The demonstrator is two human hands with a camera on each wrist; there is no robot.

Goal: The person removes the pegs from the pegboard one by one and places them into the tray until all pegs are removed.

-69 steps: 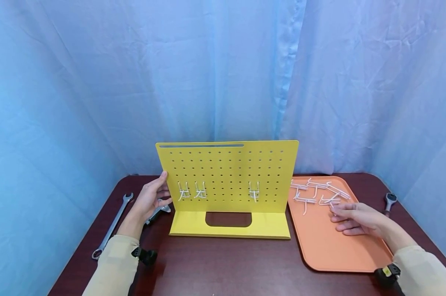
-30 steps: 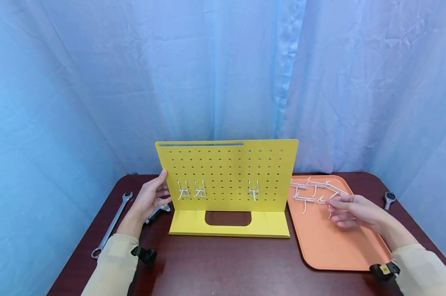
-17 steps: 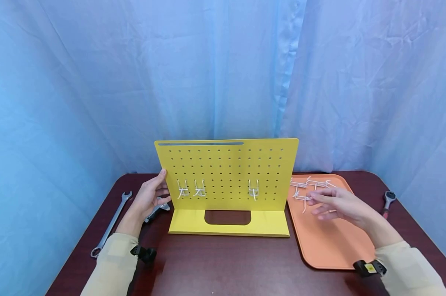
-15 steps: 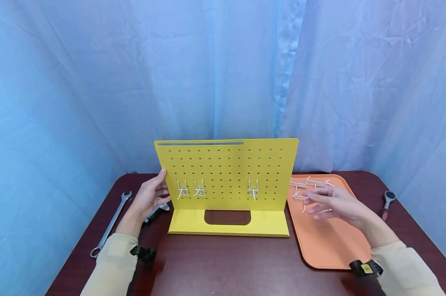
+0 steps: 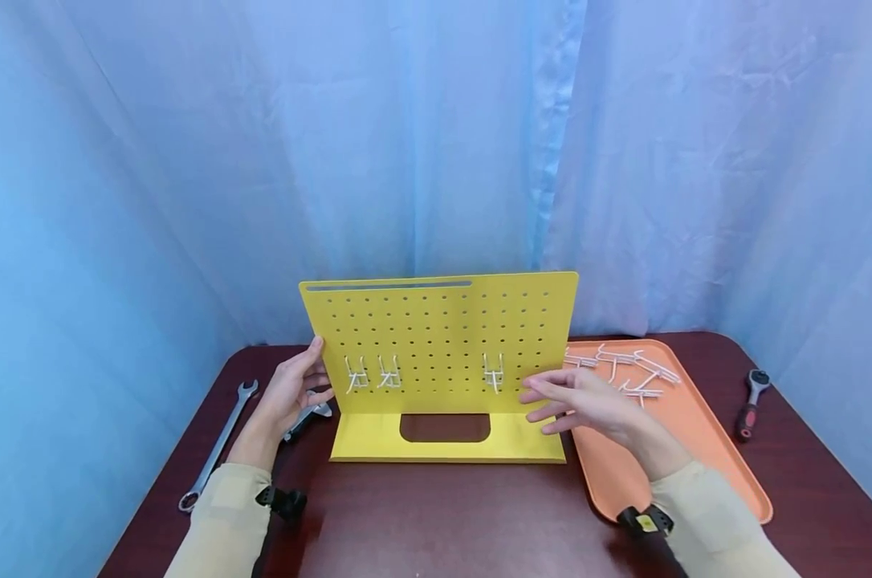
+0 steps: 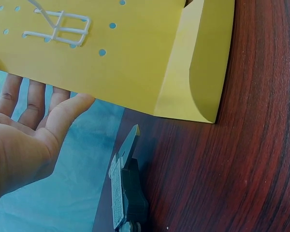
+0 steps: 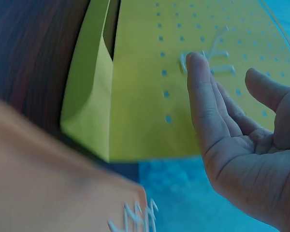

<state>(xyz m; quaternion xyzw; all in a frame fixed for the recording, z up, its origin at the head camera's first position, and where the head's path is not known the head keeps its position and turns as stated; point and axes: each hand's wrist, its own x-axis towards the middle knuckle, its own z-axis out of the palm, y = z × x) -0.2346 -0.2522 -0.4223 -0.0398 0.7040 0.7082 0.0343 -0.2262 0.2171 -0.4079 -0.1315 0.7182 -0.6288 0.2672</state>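
A yellow pegboard on a bent base stands upright mid-table. Three white wire hooks hang in its holes, including the right-hand hook. My left hand grips the board's left edge, its fingers partly hidden behind it. In front of the board's lower right corner, my right hand is extended with its fingers loosely spread. The right wrist view shows a gap between thumb and fingers, with nothing held. Behind that hand lies an orange tray with several white wire hooks on it.
A combination wrench lies along the table's left side. Close to the left hand is an adjustable wrench, partly covered in the head view. A ratchet rests right of the tray. Blue curtains hang behind the table.
My right hand has moved left from over the tray's hooks to the board's lower right corner. The left hand stays at the board's edge. The whole head view has shifted slightly.
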